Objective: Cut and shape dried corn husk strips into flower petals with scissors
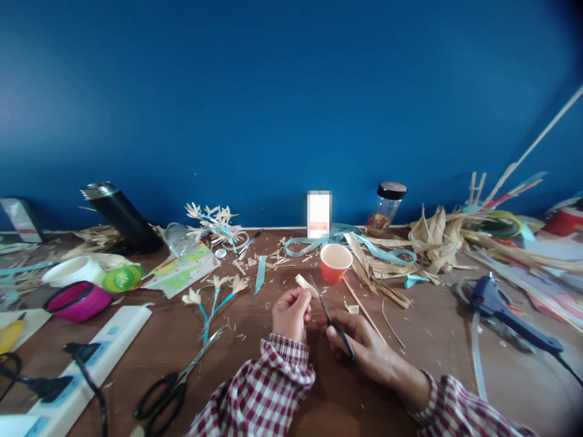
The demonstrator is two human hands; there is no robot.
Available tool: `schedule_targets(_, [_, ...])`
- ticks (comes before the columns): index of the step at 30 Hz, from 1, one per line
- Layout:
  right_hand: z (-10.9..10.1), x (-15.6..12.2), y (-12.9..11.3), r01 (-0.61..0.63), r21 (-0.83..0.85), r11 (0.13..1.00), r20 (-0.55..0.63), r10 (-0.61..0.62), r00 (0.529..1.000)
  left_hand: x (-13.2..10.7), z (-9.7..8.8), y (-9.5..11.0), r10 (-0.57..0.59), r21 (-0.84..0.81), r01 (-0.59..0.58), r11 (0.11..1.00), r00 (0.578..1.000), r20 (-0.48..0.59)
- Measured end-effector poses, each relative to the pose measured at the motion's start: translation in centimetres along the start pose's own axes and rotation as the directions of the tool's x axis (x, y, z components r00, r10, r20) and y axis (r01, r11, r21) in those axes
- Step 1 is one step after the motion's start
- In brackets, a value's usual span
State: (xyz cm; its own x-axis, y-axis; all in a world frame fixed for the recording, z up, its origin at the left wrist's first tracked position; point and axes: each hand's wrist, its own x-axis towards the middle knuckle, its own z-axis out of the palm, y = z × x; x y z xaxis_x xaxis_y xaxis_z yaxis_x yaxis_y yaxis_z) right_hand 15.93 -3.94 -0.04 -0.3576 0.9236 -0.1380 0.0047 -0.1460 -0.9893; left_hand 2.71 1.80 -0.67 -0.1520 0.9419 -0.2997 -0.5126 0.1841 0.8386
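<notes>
My left hand (291, 314) pinches a small pale strip of dried husk (306, 284) above the brown table (423, 340). My right hand (364, 347) grips small black scissors (330, 318), their blades pointing up and left at the husk piece. Both wrists wear red-and-white checked sleeves. An orange paper cup (336, 263) stands just behind the hands.
Large black scissors (175, 382) lie front left beside a white power strip (86, 370). A blue glue gun (505, 312) lies at right. Dried husks (437, 240), blue ribbon (319, 243), a glass jar (386, 208), a black flask (121, 215) and a pink bowl (77, 300) crowd the back and left.
</notes>
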Motion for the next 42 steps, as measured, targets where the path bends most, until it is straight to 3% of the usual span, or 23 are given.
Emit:
schedule_targets(5, [0.03, -0.01, 0.1, 0.008, 0.045, 0.999, 0.005, -0.009, 1.0, 0.02, -0.08, -0.28, -0.012, -0.008, 0.012, 1.0, 1.0, 0.017])
schedule_targets(42, [-0.04, 0.3, 0.46, 0.006, -0.088, 0.996, -0.039, -0.01, 0.999, -0.35, 0.26, 0.26, -0.037, 0.02, 0.037, 0.999, 0.999, -0.01])
